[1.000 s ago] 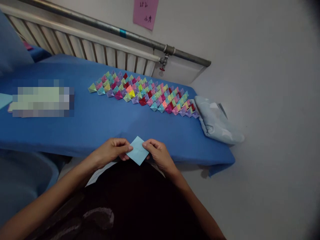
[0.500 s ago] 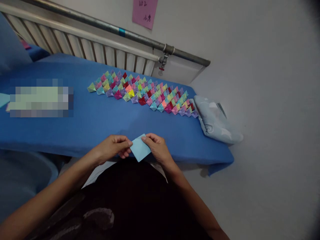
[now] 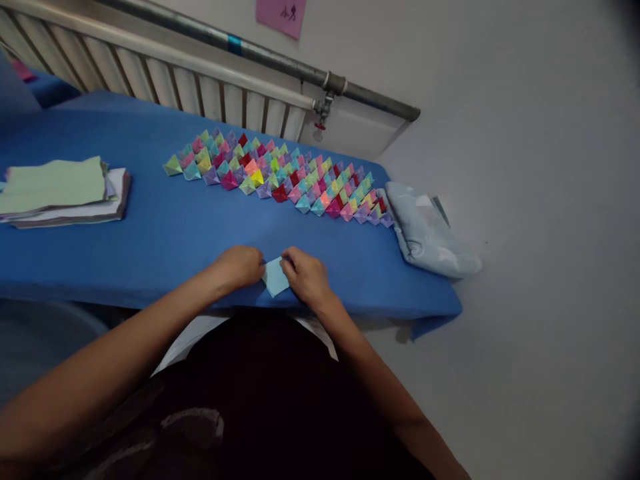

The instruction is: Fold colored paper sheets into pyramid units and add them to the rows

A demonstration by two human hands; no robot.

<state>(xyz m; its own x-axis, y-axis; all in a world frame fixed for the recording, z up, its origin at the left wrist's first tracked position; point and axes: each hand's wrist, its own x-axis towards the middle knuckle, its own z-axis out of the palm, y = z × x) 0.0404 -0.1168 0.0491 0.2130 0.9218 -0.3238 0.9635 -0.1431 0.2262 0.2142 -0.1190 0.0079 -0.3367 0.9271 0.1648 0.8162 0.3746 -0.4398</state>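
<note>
At the near edge of the blue-covered table (image 3: 175, 247), a small light-blue square of paper (image 3: 276, 277) is sitting between the two hands, low over the cloth, though whether it is touching it I cannot tell. Taking this paper as the clock's centre, the right hand (image 3: 306, 275) is holding it at 3 o'clock, its fingers bending narrowly over the corner. At about 9 to 10 o'clock, the left hand (image 3: 240, 267) is curling into a narrow shape against the opposite edge; its fingertips are hiding, so I cannot tell whether it is pinching. Rows of folded multicoloured paper pieces (image 3: 280, 193) are standing in a slanting band from 10 round to 2 o'clock. A stack of paper sheets (image 3: 55, 183), pale green on top, is lying between 9 and 10 o'clock. A pale blue-grey cloth bundle (image 3: 425, 237) is resting between 2 and 3 o'clock, touching the band's end. Toward 11 o'clock, a radiator (image 3: 187, 90) is standing behind the table.
</note>
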